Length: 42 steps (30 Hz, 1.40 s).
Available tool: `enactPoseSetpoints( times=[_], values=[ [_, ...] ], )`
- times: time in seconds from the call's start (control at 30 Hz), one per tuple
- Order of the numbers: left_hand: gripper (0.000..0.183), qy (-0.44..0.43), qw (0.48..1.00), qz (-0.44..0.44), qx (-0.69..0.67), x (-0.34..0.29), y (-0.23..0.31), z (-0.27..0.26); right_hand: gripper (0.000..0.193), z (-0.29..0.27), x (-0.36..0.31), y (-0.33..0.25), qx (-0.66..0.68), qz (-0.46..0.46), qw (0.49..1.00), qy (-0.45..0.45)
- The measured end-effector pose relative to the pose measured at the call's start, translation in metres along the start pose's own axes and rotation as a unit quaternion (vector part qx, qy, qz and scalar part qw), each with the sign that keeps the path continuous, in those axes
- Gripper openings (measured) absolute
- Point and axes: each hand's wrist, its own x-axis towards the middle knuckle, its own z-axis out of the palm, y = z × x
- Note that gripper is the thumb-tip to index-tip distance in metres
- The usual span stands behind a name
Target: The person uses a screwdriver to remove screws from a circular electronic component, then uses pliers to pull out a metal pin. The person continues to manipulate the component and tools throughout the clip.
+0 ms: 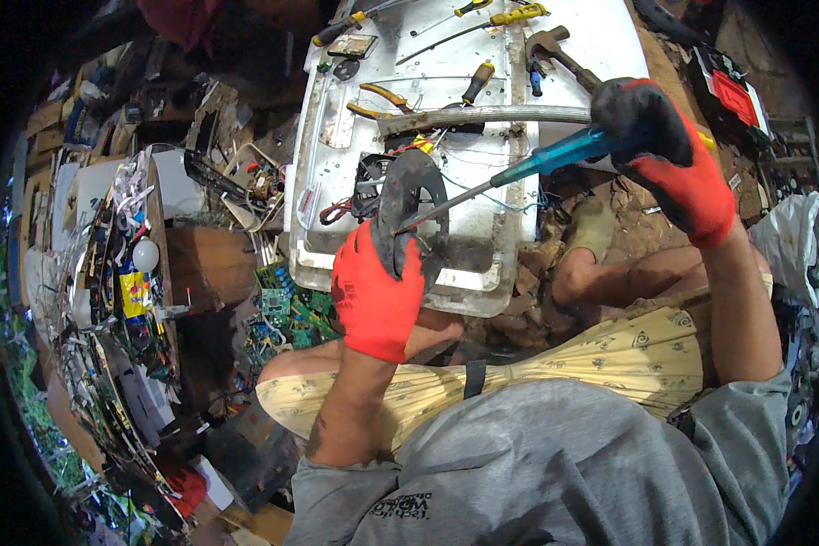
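Observation:
My left hand [379,296], in a red glove with dark-coated fingers, grips a dark, ring-shaped part [437,205] above the near half of the work surface. My right hand [678,159], gloved alike, is closed round the blue translucent handle of a screwdriver [555,155]. Its metal shaft slopes down to the left, and the tip meets the ring-shaped part beside my left fingers. Exactly where the tip touches is hard to make out. Behind the part, a black component [370,182] with wires lies on the white panel [314,196].
Yellow-handled pliers [387,100], a yellow-and-black screwdriver [479,82] and a hammer [555,56] lie toward the back. A grey ribbed bar [510,114] crosses the panel. Green circuit boards [278,305] and heaped scrap [132,273] are at left; a red-and-black case [733,98] is at right.

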Motion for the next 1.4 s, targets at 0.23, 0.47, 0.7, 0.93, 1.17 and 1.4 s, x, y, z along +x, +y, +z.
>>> enactPoseSetpoints(
  times=[0.23,0.47,0.7,0.93,1.17,1.4],
  values=[
    [0.05,0.0,0.999,-0.019,-0.036,0.0,-0.004,-0.002,0.04,0.01,0.01,-0.017,-0.038,0.057,0.995,-0.066],
    [0.046,-0.025,0.994,0.039,-0.099,-0.001,-0.004,-0.011,0.04,0.006,-0.004,-0.001,-0.113,-0.011,0.994,0.002],
    [0.035,-0.103,0.935,0.331,-0.08,0.008,-0.06,-0.04,0.053,-0.002,-0.008,0.005,-0.039,0.031,0.998,0.027],
    [0.034,-0.303,0.831,-0.117,-0.452,0.022,-0.028,-0.036,0.052,0.0,-0.008,0.004,-0.041,0.042,0.998,0.016],
    [0.035,-0.268,0.846,-0.042,-0.459,0.02,-0.03,-0.033,0.052,0.006,-0.013,0.013,-0.031,-0.002,0.999,0.043],
    [0.036,-0.221,0.787,-0.161,-0.553,0.019,-0.039,-0.024,0.038,0.018,-0.003,-0.002,-0.055,0.023,0.998,-0.029]
  ],
)
